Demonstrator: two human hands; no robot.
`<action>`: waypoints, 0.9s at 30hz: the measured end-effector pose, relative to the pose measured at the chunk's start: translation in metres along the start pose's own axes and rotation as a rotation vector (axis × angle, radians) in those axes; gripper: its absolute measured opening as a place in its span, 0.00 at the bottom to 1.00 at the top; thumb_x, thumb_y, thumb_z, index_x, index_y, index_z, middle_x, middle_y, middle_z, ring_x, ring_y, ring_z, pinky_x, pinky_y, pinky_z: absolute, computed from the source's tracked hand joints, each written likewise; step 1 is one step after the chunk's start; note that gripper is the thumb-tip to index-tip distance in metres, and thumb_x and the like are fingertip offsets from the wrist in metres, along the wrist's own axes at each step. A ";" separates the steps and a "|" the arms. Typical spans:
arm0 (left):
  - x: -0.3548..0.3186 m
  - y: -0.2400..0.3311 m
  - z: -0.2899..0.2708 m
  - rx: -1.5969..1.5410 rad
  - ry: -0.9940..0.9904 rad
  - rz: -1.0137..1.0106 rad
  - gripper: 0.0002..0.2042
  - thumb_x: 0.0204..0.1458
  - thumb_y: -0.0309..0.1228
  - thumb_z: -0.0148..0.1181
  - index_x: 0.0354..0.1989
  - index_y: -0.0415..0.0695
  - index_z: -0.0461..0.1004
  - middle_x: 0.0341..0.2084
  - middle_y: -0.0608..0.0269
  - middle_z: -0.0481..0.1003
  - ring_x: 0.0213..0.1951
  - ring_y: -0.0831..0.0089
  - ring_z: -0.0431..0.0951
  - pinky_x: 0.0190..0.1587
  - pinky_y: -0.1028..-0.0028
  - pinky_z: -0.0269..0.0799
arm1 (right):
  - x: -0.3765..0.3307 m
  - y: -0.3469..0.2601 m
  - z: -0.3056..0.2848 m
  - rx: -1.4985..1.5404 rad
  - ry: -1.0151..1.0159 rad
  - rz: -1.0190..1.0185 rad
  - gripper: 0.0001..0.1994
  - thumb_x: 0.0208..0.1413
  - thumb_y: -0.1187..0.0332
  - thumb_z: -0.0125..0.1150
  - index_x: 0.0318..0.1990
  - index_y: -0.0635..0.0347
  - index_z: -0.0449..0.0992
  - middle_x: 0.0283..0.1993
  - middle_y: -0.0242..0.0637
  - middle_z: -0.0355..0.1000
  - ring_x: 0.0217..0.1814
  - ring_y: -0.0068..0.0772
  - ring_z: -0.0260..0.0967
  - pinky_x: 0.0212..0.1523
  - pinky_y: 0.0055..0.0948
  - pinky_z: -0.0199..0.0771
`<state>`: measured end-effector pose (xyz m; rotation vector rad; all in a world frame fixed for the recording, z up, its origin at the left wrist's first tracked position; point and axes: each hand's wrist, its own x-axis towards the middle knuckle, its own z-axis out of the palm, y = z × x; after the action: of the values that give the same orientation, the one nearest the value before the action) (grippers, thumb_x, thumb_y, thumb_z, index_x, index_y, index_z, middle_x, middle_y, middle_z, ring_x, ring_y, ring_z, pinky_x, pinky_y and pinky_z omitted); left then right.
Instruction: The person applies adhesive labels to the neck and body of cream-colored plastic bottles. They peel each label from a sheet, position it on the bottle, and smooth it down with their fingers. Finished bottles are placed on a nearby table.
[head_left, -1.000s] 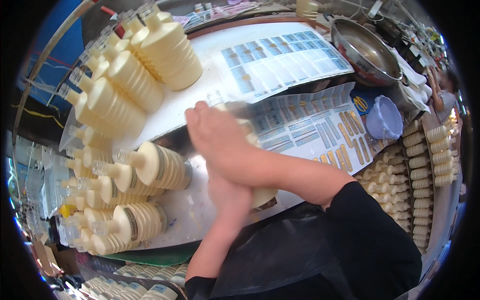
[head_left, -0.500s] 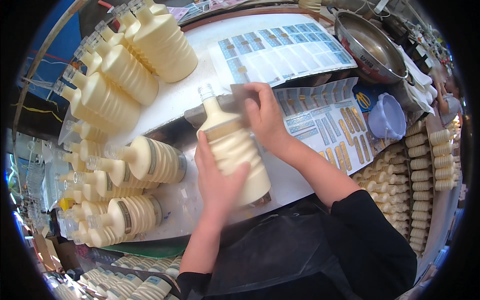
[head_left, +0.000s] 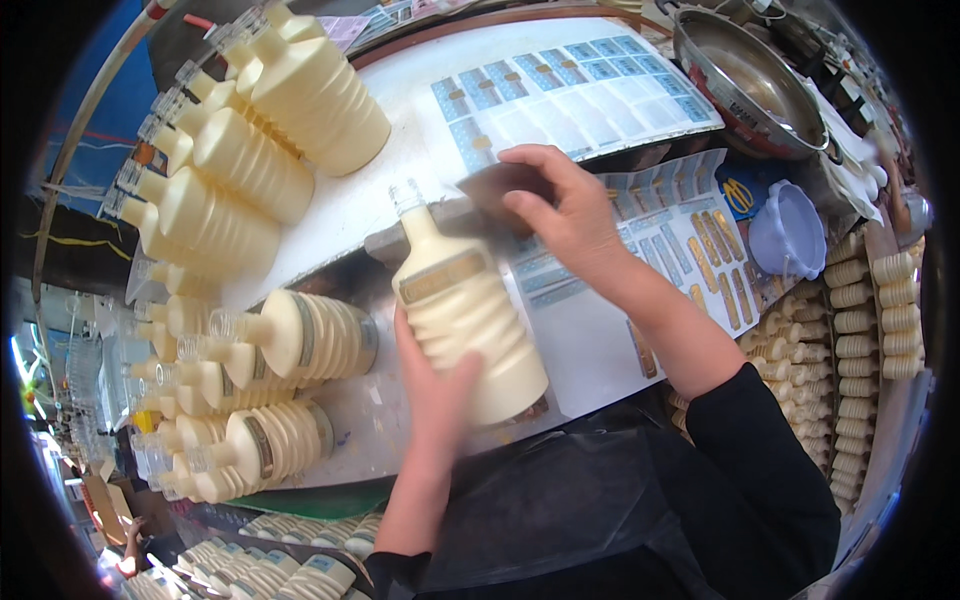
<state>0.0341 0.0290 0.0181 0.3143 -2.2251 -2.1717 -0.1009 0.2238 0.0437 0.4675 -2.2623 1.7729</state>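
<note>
A cream-coloured bottle (head_left: 478,335) with a wavy, ribbed body and a clear threaded neck lies tilted in front of me, its neck pointing away. My left hand (head_left: 428,390) is wrapped round its lower left side, thumb across the ribs. Across the bottle's shoulder runs a gold label strip (head_left: 440,276). Up and to the right, apart from the bottle, my right hand (head_left: 578,215) pinches a thin, dark, flat piece (head_left: 502,192) that looks like a scraper; motion blurs it a little. Beneath the bottle's neck is a grey block (head_left: 385,240), partly covered.
Several labelled bottles (head_left: 310,335) lie at the left; unlabelled ones (head_left: 325,100) stand behind them. Sheets of blue labels (head_left: 590,75) and gold strips (head_left: 715,235) lie ahead and right. A lavender bucket (head_left: 785,235), a big metal pan (head_left: 745,75) and racked bottles (head_left: 850,350) are further right.
My right hand with the dark flat piece has moved right, away from the bottle's shoulder. The gold label strip shows more fully. My left hand keeps its hold; the whole view has shifted slightly.
</note>
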 end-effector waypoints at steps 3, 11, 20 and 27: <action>-0.008 0.000 0.000 -0.014 -0.006 -0.032 0.49 0.51 0.33 0.64 0.79 0.37 0.40 0.71 0.46 0.56 0.70 0.58 0.60 0.73 0.61 0.54 | 0.019 0.012 -0.031 0.222 -0.058 0.280 0.12 0.63 0.76 0.58 0.52 0.61 0.81 0.46 0.30 0.78 0.48 0.19 0.74 0.50 0.22 0.74; -0.007 -0.012 -0.005 -0.002 0.017 0.020 0.49 0.48 0.24 0.65 0.78 0.37 0.43 0.66 0.44 0.63 0.65 0.58 0.69 0.69 0.61 0.64 | 0.078 0.003 -0.002 -0.696 -0.313 -0.012 0.12 0.57 0.71 0.56 0.44 0.60 0.84 0.50 0.47 0.77 0.43 0.48 0.78 0.46 0.37 0.77; -0.007 -0.009 -0.003 0.075 0.049 0.057 0.48 0.47 0.28 0.69 0.77 0.37 0.47 0.62 0.42 0.69 0.62 0.55 0.74 0.66 0.61 0.68 | 0.025 0.008 0.000 -1.069 -0.383 -0.256 0.15 0.55 0.71 0.62 0.49 0.64 0.76 0.56 0.45 0.75 0.40 0.51 0.80 0.43 0.43 0.81; -0.008 0.000 -0.001 0.158 0.042 0.089 0.47 0.50 0.30 0.69 0.77 0.37 0.46 0.60 0.41 0.72 0.59 0.54 0.77 0.63 0.61 0.72 | 0.019 0.033 0.002 -1.183 -0.255 -0.450 0.16 0.53 0.72 0.64 0.49 0.62 0.75 0.54 0.41 0.78 0.36 0.47 0.80 0.39 0.39 0.82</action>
<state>0.0423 0.0297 0.0190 0.2559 -2.3443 -1.9330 -0.1305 0.2266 0.0208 0.8266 -2.5794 0.0406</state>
